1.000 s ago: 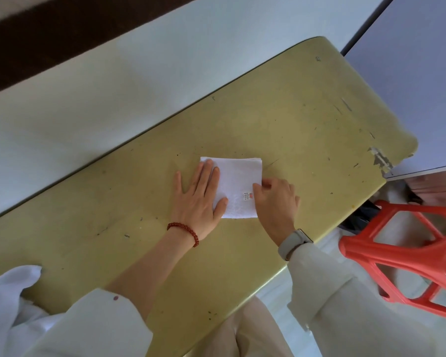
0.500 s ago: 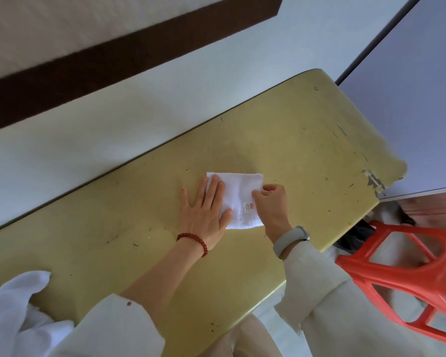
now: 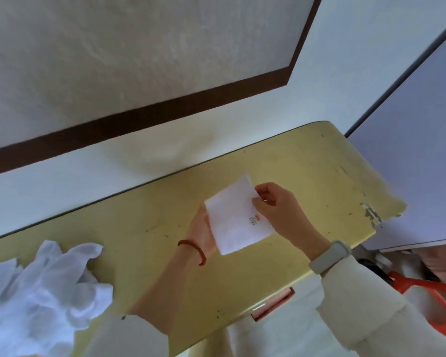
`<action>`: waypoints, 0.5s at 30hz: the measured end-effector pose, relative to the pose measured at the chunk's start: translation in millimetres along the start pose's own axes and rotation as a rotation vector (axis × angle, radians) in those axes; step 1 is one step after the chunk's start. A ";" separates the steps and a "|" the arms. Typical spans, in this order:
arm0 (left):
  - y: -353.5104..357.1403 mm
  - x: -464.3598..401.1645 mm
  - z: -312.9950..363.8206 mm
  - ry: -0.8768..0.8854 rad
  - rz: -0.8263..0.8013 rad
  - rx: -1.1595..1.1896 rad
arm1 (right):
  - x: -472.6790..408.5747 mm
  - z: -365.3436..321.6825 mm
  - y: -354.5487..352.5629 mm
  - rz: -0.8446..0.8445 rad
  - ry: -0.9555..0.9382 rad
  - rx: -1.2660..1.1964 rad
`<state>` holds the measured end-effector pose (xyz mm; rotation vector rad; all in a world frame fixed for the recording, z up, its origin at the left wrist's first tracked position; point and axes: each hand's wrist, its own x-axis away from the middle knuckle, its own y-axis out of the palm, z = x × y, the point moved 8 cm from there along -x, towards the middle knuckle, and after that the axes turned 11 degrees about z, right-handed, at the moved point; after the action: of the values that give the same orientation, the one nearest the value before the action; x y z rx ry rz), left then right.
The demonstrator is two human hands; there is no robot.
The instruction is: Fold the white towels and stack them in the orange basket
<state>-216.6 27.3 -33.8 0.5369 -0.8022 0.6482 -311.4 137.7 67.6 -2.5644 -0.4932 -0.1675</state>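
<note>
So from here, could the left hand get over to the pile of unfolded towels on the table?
Probably yes. The pile of unfolded towels lies on the left hand's own side, with only bare table between. But that hand is under the folded towel, which the right hand pinches, so it must let go first.

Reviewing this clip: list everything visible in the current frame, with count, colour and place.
folded towel: 1, white with small red mark, held above table centre
unfolded towels: a heap, white, table's left end
table: 1, yellow-green, scuffed, chipped right corner
orange object: 1, lower right, beside table, mostly cut off
bead bracelet: 1, red, left wrist
watch: 1, grey band, right wrist
left hand: under towel, supporting it
right hand: pinches towel's right edge
</note>
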 end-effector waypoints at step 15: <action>-159.8 240.0 -144.9 0.416 0.546 -0.073 | 237.9 70.6 49.9 -0.539 0.385 -0.279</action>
<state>91.2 89.8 40.2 0.0967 -0.5707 1.1835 -70.7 208.4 33.9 -2.5015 -1.0529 -0.9570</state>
